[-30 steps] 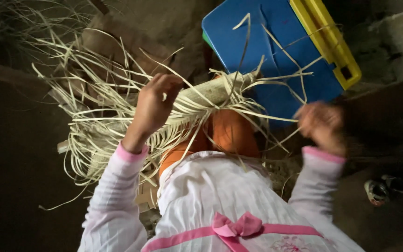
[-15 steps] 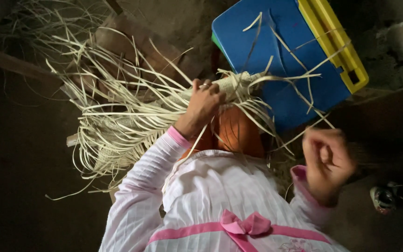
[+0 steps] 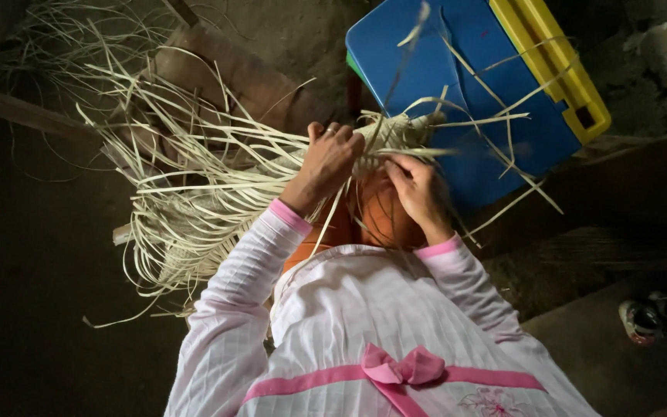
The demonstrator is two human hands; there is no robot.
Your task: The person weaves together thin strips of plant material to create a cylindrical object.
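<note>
Hold the woven part [image 3: 395, 135] still with your left hand [image 3: 330, 162] pressed on it while your right hand [image 3: 418, 189] pinches one pale strip [image 3: 418, 152] and pulls it snug

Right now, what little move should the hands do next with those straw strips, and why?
Probably tuck one loose strip into the woven edge. Both the left hand and right hand already pinch there, and many pale strips fan out unwoven.
</note>
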